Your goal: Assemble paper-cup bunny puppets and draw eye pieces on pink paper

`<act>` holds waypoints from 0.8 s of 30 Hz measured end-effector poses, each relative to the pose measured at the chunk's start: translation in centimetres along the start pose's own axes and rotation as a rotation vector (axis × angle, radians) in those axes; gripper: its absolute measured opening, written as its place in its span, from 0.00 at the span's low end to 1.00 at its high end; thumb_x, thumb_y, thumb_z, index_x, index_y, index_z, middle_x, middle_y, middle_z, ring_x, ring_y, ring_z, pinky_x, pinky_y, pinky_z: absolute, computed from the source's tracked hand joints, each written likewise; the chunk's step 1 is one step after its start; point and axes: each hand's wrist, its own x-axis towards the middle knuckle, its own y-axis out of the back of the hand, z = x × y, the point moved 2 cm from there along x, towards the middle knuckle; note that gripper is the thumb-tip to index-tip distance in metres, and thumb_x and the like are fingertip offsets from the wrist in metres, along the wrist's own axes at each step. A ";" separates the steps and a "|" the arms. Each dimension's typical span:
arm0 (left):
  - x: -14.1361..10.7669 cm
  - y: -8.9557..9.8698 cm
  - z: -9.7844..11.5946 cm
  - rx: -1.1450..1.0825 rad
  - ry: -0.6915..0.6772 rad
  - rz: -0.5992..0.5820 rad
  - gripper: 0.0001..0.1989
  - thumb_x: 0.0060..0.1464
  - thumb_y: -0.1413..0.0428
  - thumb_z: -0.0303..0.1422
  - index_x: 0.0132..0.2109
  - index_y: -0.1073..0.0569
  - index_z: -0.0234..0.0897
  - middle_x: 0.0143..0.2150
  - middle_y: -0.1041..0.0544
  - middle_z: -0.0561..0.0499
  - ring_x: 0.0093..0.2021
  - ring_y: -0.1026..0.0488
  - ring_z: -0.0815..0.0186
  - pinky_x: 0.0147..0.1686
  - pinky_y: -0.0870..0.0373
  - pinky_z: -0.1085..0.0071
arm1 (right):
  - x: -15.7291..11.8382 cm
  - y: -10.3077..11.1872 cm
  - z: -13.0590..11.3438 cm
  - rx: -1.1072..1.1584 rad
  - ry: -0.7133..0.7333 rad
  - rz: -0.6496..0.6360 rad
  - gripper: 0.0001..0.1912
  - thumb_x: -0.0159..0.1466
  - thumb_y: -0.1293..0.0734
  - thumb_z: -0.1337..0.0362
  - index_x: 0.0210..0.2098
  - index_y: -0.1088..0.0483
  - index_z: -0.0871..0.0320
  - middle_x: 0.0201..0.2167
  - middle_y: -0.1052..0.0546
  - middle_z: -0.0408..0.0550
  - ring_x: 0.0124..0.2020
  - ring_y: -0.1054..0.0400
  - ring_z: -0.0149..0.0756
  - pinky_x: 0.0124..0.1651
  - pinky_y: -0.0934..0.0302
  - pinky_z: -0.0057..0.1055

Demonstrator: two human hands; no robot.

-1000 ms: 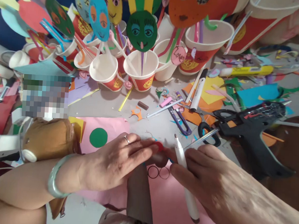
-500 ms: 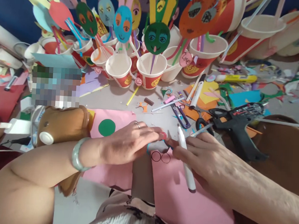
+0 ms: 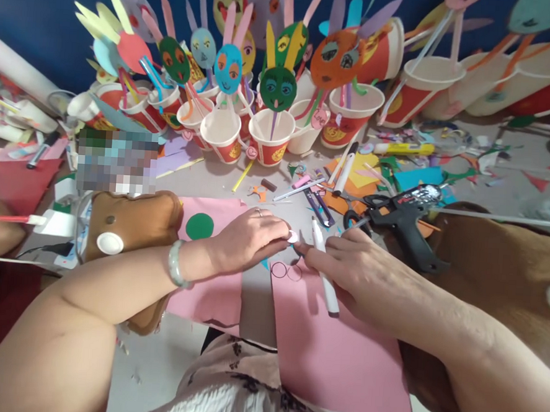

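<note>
My left hand [image 3: 257, 236], wearing a ring and a bangle, has its fingers closed at the tips around a small pale pink disc [image 3: 293, 237]. What the disc is made of I cannot tell. My right hand [image 3: 352, 267] grips a white marker [image 3: 325, 274] slanting between the fingers, and its index fingertip is close to the disc. Below the fingertips lies a pink paper sheet [image 3: 340, 365] with two small outlined circles [image 3: 279, 269] side by side near its top edge. Under my left forearm is another pink sheet [image 3: 226, 290] bearing a green paper circle [image 3: 200, 227].
Paper cups [image 3: 270, 134] with decorated paper faces on straws stand along the back. A black glue gun [image 3: 407, 223], scissors [image 3: 352, 220] and paper scraps [image 3: 365, 168] lie at the right. A brown cushion-like item [image 3: 132, 219] sits at the left.
The disc at my left fingertips now shows pale pink, where a red shape showed before. Both hands keep close together. The view has shifted, with more of the back row visible.
</note>
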 end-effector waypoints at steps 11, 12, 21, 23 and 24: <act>0.0 -0.1 -0.4 -0.057 0.053 0.061 0.09 0.66 0.46 0.37 0.42 0.26 0.36 0.40 0.19 0.49 0.40 0.25 0.66 0.44 0.31 0.67 | -0.2 -0.3 0.1 0.010 0.003 0.002 0.30 0.50 0.40 0.82 0.51 0.30 0.59 0.28 0.29 0.45 0.31 0.37 0.37 0.41 0.50 0.32; 0.1 -0.1 -0.4 -0.054 0.057 0.062 0.09 0.66 0.45 0.37 0.43 0.26 0.36 0.40 0.19 0.49 0.40 0.25 0.66 0.43 0.30 0.68 | -0.2 -0.3 0.1 0.012 0.003 0.002 0.30 0.50 0.40 0.82 0.51 0.30 0.59 0.27 0.29 0.45 0.31 0.37 0.37 0.41 0.50 0.32; 0.1 0.1 -0.2 -0.022 0.014 0.054 0.08 0.66 0.45 0.36 0.45 0.24 0.37 0.39 0.19 0.50 0.40 0.24 0.67 0.43 0.30 0.69 | -0.2 -0.2 0.1 0.059 -0.017 -0.013 0.25 0.52 0.40 0.82 0.45 0.29 0.58 0.29 0.28 0.46 0.32 0.36 0.37 0.42 0.50 0.33; 0.0 0.1 -0.2 -0.007 0.017 0.056 0.09 0.66 0.46 0.36 0.45 0.24 0.37 0.38 0.19 0.50 0.40 0.25 0.67 0.43 0.30 0.70 | -0.2 -0.2 0.1 0.059 -0.013 -0.011 0.27 0.52 0.40 0.82 0.47 0.29 0.58 0.29 0.28 0.46 0.31 0.36 0.37 0.42 0.50 0.33; 0.0 0.1 -0.2 -0.001 0.020 0.054 0.09 0.66 0.46 0.36 0.45 0.24 0.37 0.38 0.19 0.50 0.39 0.25 0.67 0.42 0.30 0.70 | -0.2 -0.2 0.1 0.057 -0.011 -0.010 0.27 0.52 0.40 0.82 0.48 0.30 0.58 0.28 0.28 0.46 0.31 0.36 0.37 0.42 0.50 0.33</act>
